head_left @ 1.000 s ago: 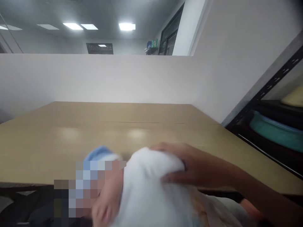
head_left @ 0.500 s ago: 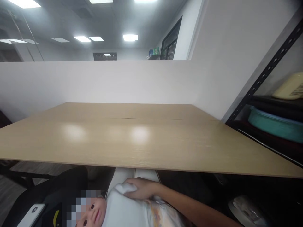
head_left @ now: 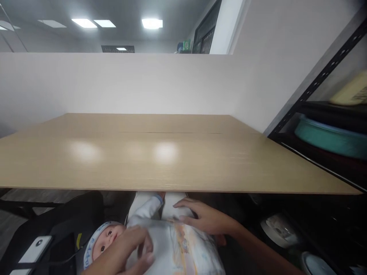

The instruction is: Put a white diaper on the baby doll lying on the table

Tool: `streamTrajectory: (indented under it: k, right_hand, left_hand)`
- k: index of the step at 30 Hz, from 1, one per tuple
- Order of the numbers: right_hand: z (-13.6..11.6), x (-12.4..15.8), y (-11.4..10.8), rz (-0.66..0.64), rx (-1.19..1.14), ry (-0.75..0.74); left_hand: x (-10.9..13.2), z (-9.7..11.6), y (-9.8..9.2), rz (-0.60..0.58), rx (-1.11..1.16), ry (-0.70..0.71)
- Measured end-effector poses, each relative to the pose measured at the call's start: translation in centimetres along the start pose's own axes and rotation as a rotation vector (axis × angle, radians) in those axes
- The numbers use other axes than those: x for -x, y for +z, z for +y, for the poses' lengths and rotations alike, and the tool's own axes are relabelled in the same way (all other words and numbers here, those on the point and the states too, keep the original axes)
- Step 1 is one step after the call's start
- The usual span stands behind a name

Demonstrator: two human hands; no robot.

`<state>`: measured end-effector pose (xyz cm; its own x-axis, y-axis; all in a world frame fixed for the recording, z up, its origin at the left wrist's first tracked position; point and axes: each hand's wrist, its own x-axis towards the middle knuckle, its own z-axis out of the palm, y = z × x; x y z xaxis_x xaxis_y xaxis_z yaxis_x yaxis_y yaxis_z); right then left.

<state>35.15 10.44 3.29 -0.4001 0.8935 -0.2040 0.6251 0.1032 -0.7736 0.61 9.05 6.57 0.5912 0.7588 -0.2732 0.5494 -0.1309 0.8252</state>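
A baby doll [head_left: 164,231] lies on its back across the lap, its head to the left. It wears a white cap [head_left: 92,244] with blue lettering, a white long-sleeved top [head_left: 146,214] and a diaper [head_left: 187,248] with an orange print. My left hand [head_left: 137,244] hovers over the doll's chest, loosely curled with a gap between thumb and fingers; it is slightly blurred. At the doll's far side, my right hand [head_left: 202,215] is open, fingers spread beside the diaper's upper edge. Whether either hand touches the doll is hard to tell.
A wooden table [head_left: 172,168] spans the view in front of the lap. At right, a black shelf [head_left: 315,156] holds a teal basin [head_left: 329,133] and a yellowish bottle [head_left: 351,89]. A white phone-like device [head_left: 36,250] with a cable lies on a black surface at lower left.
My left hand has come into view over the doll's chest. My right hand has let go of the top and moved right, opening. The doll's sleeved arm now shows. The camera tilted down.
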Motion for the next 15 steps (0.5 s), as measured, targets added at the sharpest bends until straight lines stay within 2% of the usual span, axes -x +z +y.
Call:
streamTrajectory:
  k: [1,4,7,11,15]
  right_hand:
    - [0.2,1.3,0.0,0.031,-0.004,0.006]
    - [0.5,3.8,0.6,0.071,-0.029,-0.021]
    - [0.6,4.0,2.0,0.180,-0.050,-0.016]
    - [1.2,2.3,3.6,0.255,-0.023,0.009]
    - [2.2,0.4,4.1,0.228,0.004,-0.107]
  left_hand:
    - [-1.4,0.6,0.4,-0.059,-0.105,0.104]
    - [-6.1,1.5,1.9,-0.042,-0.234,0.323]
    - [-9.5,0.8,3.9,-0.029,-0.298,0.366]
    - [-10.5,-0.8,5.8,0.030,-0.173,0.316]
    - [-10.0,-1.5,6.2,0.035,-0.087,0.299]
